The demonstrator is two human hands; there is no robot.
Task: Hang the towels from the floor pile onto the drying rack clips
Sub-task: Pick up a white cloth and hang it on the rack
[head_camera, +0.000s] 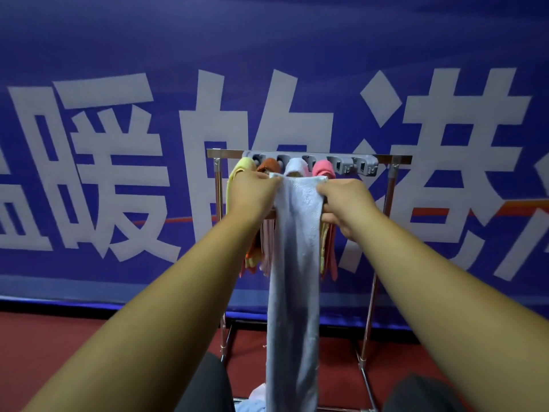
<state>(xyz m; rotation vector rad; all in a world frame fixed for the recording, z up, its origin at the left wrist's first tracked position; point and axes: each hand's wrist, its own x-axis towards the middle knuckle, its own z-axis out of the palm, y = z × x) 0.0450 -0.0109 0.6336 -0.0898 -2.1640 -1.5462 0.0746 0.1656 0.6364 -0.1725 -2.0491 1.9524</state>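
- Hands hold one pale blue towel [294,263] by its top edge: the left hand [252,194] pinches the left corner, and the right hand [346,206] grips the right corner with curled fingers.
- It hangs long and narrow between the forearms, just in front of the drying rack [396,179].
- A grey clip strip [353,165] on the top bar holds a yellow towel [237,173], orange towel [269,165], light blue towel [297,166] and pink towel [322,168].
- The floor pile [252,401] lies at the rack's foot on the red floor [59,352].
- A blue banner [267,40] with white characters fills the background.
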